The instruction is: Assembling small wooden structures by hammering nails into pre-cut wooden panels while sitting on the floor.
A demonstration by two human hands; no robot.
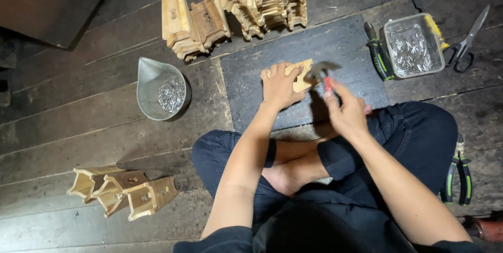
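Left hand [280,86] lies flat, fingers spread, pinning a small wooden piece [301,74] to the dark mat [346,48] at centre frame. Right hand [346,111] is fisted around a hammer [322,72], red handle in the grip, blurred head right at the piece's right edge. Both forearms reach forward over crossed legs. Left of the mat sits a metal scoop of nails [160,89]; at upper right, a clear tub of nails [409,46] with scissors [468,43] beside it. Wooden stacks [236,6] line the top; pliers [458,174] lie at far right.
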